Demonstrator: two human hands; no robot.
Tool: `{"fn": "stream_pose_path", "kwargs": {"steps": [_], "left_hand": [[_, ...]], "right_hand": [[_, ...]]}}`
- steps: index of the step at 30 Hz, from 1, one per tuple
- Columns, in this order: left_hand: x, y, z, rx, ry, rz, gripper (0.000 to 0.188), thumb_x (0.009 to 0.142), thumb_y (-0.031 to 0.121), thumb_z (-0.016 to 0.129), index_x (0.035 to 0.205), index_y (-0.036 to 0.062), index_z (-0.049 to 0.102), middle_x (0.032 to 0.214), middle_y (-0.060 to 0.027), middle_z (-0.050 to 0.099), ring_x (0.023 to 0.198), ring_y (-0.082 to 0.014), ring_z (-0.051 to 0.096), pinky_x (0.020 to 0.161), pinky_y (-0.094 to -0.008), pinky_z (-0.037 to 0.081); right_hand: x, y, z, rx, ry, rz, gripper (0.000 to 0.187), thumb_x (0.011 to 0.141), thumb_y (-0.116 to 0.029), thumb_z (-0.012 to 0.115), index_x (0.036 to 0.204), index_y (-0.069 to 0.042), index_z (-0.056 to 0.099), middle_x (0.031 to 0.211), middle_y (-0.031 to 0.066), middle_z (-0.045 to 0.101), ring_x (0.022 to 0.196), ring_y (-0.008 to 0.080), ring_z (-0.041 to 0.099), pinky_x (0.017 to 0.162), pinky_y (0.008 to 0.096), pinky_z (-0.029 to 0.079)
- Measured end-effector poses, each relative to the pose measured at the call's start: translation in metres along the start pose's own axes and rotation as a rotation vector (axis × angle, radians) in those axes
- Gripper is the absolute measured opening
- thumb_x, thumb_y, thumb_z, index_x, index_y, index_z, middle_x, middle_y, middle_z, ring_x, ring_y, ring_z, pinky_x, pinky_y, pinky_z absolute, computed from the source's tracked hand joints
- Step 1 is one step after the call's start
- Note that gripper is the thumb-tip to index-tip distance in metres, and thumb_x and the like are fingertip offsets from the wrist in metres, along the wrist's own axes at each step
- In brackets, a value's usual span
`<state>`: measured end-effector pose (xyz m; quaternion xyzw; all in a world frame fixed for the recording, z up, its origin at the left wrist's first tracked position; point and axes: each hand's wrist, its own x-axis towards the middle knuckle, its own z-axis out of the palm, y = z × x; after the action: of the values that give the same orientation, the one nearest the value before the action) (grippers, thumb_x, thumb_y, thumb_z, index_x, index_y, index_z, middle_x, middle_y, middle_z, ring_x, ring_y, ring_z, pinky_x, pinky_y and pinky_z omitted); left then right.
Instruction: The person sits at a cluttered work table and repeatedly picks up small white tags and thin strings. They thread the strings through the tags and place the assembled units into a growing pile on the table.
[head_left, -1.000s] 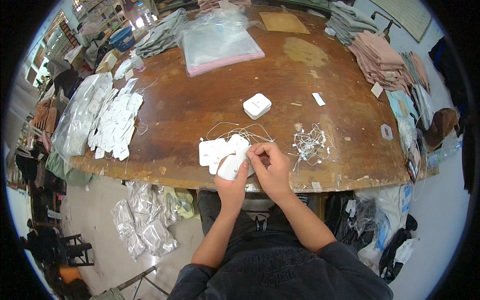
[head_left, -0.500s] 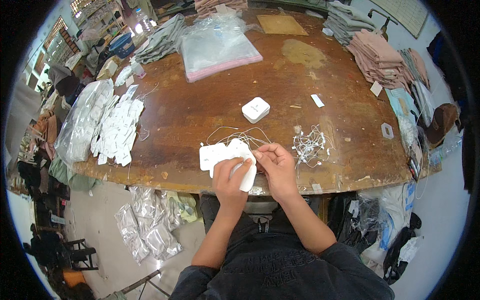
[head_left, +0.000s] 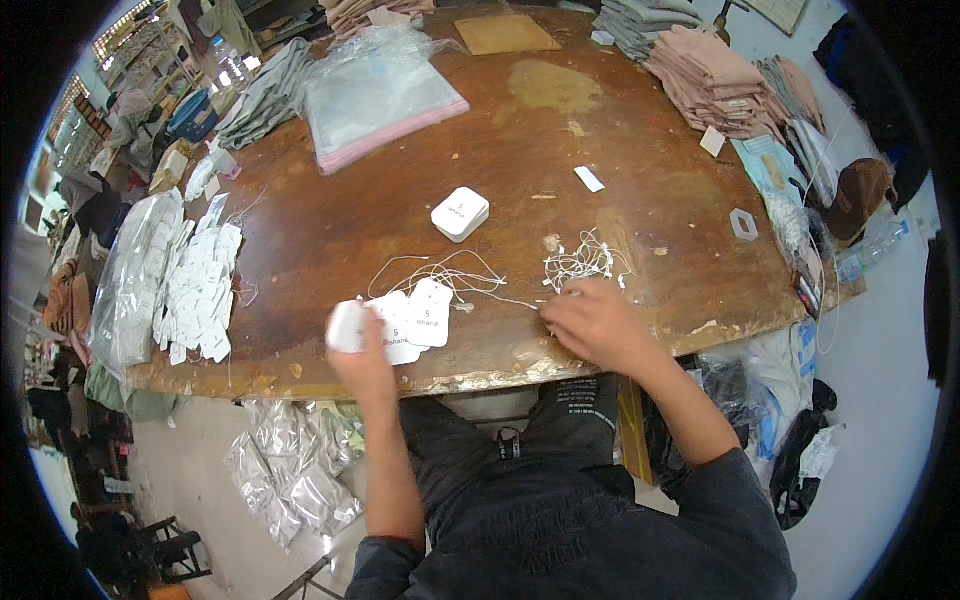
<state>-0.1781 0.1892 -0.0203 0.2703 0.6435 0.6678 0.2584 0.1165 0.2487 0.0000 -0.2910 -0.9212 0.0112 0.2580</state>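
Close by, shiny plastic packs (head_left: 300,475) lie on the floor at the left, below the near edge of the brown desk (head_left: 330,235). Just over that edge, the left hand (head_left: 366,360) is closed around a few white cards (head_left: 346,326), with the thumb pressed on them. Loose white cards (head_left: 429,318) lie on the desk just to its right. The right hand (head_left: 598,325) has its fingers bent, right at the near side of a tangle of white strings (head_left: 580,262); I cannot tell if it has hold of one. The work looks to be at the part where one hand keeps the cards and the other picks at the strings. The strings cross each other, so getting one loose calls for a small pinch and a gentle pull. A bit farther off sit a neat stack of white cards (head_left: 460,214) and, well to the left, a big messy pile of tags (head_left: 200,290). At the far side are clear plastic bags (head_left: 375,100), with folded pink cloth (head_left: 710,80) to the right. The right fingertips are hidden, and the left hand is blurry, so its cards are hard to count.
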Motion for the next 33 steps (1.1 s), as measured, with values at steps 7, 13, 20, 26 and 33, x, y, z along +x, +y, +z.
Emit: {"fn": "stream_pose_path", "kwargs": {"steps": [7,13,20,26,33], "left_hand": [[-0.008,-0.005,0.0,-0.304,-0.099,-0.038,0.032,0.094,0.012,0.062,0.121,-0.0061,0.056,0.105,-0.0141,0.067,0.095,-0.0221,0.067,0.086,-0.034,0.054],[-0.046,-0.01,0.013,-0.583,-0.228,-0.251,0.045,0.091,0.002,0.059,0.133,-0.0066,0.043,0.125,-0.0158,0.058,0.111,-0.0236,0.061,0.095,-0.0388,0.052],[-0.057,-0.006,0.023,-0.431,-0.363,-0.248,0.044,0.094,0.007,0.059,0.134,-0.0037,0.044,0.125,-0.0129,0.058,0.113,-0.0217,0.059,0.096,-0.0383,0.051],[-0.055,-0.004,0.025,-0.296,-0.426,-0.286,0.053,0.093,0.009,0.061,0.14,-0.0013,0.036,0.123,-0.014,0.058,0.11,-0.0234,0.061,0.087,-0.0413,0.055],[-0.058,-0.009,0.027,-0.296,-0.248,-0.111,0.033,0.094,0.012,0.064,0.122,-0.0028,0.054,0.114,-0.0093,0.062,0.103,-0.0159,0.059,0.089,-0.0304,0.048]], "right_hand": [[0.014,-0.006,-0.002,-0.089,-0.355,-0.047,0.015,0.081,-0.011,0.06,0.094,-0.004,0.064,0.099,0.0096,0.064,0.1,0.0253,0.061,0.084,0.0342,0.048],[0.035,0.005,-0.026,0.7,0.532,0.635,0.011,0.087,0.0,0.065,0.097,0.0,0.067,0.099,0.0081,0.064,0.09,0.0149,0.063,0.08,0.0264,0.049],[0.052,-0.017,-0.019,0.858,0.565,0.83,0.01,0.085,0.0,0.071,0.095,0.002,0.067,0.091,0.0072,0.066,0.084,0.0128,0.061,0.072,0.0247,0.05],[0.06,-0.056,-0.008,0.647,0.564,0.551,0.004,0.09,-0.004,0.065,0.09,0.001,0.064,0.094,0.0079,0.063,0.081,0.0136,0.061,0.072,0.0274,0.049],[0.063,-0.091,0.048,0.799,0.304,0.575,0.011,0.091,-0.007,0.063,0.094,0.004,0.062,0.087,0.011,0.063,0.076,0.0165,0.063,0.069,0.0289,0.051]]}}
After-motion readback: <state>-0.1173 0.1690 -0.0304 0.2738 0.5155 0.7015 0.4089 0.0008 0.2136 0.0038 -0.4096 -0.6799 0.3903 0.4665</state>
